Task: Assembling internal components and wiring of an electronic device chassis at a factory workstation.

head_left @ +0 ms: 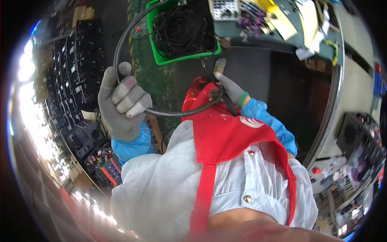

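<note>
A thick black cable [177, 114] passes through both of my hands, which wear grey work gloves. My left hand [125, 97] is raised on the left, its fingers curled round the cable. From there the cable runs up in an arc toward the top edge, and its lower stretch sags across to the right. In front of my red apron [225, 137], my right hand [231, 86] is closed on the cable, with its thumb pointing away from me. A thin black strand stands up beside that grip. The right fingertips are partly hidden by the cable and look dark.
Ahead is a green crate [161, 61] full of coiled black cables [183, 30]. At the far right, a workbench [252, 41] carries a white tray [225, 9], small dark parts and yellow papers. Stacked black units [76, 68] line the left. Something red and shiny [193, 92] is behind my apron.
</note>
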